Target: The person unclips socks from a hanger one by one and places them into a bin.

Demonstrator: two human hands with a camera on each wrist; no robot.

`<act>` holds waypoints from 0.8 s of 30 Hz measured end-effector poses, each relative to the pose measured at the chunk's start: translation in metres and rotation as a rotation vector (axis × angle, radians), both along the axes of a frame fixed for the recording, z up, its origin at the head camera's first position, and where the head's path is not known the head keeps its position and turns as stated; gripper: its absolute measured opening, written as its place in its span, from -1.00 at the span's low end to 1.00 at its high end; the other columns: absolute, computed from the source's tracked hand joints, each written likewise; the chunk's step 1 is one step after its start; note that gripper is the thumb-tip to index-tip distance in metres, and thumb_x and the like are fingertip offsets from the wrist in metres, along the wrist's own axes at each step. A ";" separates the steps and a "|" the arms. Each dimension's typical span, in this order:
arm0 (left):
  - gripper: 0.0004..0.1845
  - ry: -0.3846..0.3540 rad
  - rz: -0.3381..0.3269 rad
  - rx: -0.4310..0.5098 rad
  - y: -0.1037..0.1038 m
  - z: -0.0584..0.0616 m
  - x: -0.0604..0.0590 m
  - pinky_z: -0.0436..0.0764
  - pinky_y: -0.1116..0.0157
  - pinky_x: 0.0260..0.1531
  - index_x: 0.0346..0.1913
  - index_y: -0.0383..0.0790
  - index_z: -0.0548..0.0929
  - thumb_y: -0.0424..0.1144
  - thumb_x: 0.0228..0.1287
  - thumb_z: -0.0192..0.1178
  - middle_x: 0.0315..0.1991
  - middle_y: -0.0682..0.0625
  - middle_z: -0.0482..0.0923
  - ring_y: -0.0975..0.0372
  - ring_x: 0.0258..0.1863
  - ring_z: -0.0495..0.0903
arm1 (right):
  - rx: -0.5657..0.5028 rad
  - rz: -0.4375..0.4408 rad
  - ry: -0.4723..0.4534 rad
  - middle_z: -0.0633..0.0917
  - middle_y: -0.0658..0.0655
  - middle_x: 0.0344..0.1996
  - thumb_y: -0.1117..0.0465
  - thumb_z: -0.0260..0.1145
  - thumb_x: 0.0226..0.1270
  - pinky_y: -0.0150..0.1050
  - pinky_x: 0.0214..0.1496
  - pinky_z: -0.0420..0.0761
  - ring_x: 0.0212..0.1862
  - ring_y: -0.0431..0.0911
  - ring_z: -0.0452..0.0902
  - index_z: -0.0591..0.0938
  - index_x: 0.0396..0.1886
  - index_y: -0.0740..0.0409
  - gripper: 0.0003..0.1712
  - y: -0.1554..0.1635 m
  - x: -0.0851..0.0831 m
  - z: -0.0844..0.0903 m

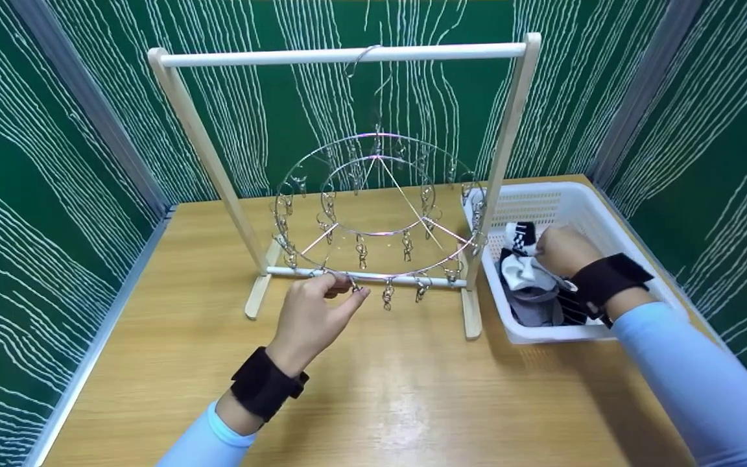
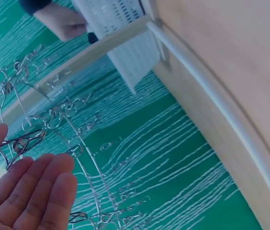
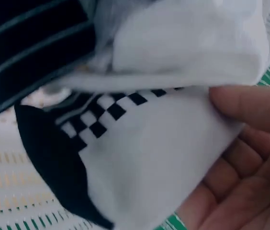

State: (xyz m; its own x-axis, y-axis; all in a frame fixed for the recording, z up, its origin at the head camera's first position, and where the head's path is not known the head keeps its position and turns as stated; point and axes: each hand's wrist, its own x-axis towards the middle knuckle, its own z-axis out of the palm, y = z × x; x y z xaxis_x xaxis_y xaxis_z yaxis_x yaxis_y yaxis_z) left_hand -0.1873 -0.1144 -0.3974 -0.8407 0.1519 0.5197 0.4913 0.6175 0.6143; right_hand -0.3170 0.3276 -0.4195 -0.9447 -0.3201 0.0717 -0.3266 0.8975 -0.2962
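2 hands [image 1: 314, 316] in view. Left hand pinches 1 clip [image 1: 351, 283] on the front rim of the round wire clip hanger [image 1: 373, 194], thumb and forefinger closed on it, other fingers loose. Right hand [image 1: 560, 250] in the white basket [image 1: 613, 217] on the tabletop [image 1: 373, 395] grips 1 white sock w/ black checker band [image 3: 125, 158]; long axis unclear, bunched. Hanger ring lies level, hook up on 1 wooden rack [image 1: 341, 55].
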 end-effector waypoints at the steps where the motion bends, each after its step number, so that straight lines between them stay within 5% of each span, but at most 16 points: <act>1: -0.76 0.001 -0.001 -0.001 0.000 0.000 0.000 0.85 0.06 -0.10 -0.21 -0.35 0.81 -0.20 0.33 0.55 -0.23 -0.23 0.86 -0.04 -0.23 0.86 | 0.000 0.011 -0.028 0.17 -0.15 -0.76 0.44 0.26 0.20 -0.27 -0.51 0.12 -0.62 -0.18 0.07 0.21 -0.81 -0.08 -0.44 -0.002 0.000 -0.002; 9: -0.79 0.017 -0.007 -0.010 0.000 -0.002 -0.001 0.85 0.11 -0.11 -0.23 -0.31 0.80 -0.21 0.33 0.55 -0.25 -0.18 0.86 0.05 -0.25 0.85 | -0.004 0.078 -0.124 0.16 -0.18 -0.75 0.47 0.25 0.03 -0.32 -0.50 0.08 -0.61 -0.20 0.04 0.22 -0.80 -0.11 -0.48 -0.007 0.002 -0.013; 17: -0.80 0.007 -0.023 -0.017 -0.009 -0.006 -0.002 0.85 0.09 -0.06 -0.17 -0.33 0.81 -0.25 0.33 0.55 -0.21 -0.18 0.86 0.01 -0.19 0.86 | -0.052 0.136 -0.108 0.11 -0.21 -0.74 0.44 0.35 0.14 -0.34 -0.47 0.03 -0.59 -0.23 -0.05 0.22 -0.80 -0.10 -0.41 -0.001 0.004 -0.014; 21: -0.78 -0.002 -0.024 -0.046 -0.018 -0.010 -0.003 0.85 0.06 -0.03 -0.09 -0.37 0.82 -0.26 0.35 0.53 -0.15 -0.20 0.87 -0.01 -0.14 0.87 | -0.073 0.112 -0.146 0.34 -0.17 -0.73 0.39 0.43 0.27 -0.32 -0.48 0.20 -0.59 -0.22 0.13 0.51 -0.79 0.12 -0.55 -0.003 0.007 -0.007; 24: -0.77 -0.019 -0.010 -0.073 -0.026 -0.014 -0.004 0.84 0.03 -0.01 -0.07 -0.37 0.82 -0.26 0.38 0.51 -0.12 -0.22 0.87 -0.04 -0.11 0.87 | -0.072 0.103 -0.137 0.64 -0.05 -0.62 0.33 0.48 0.32 -0.24 -0.40 0.47 -0.51 -0.19 0.40 0.76 -0.56 0.28 -0.77 -0.006 0.011 0.000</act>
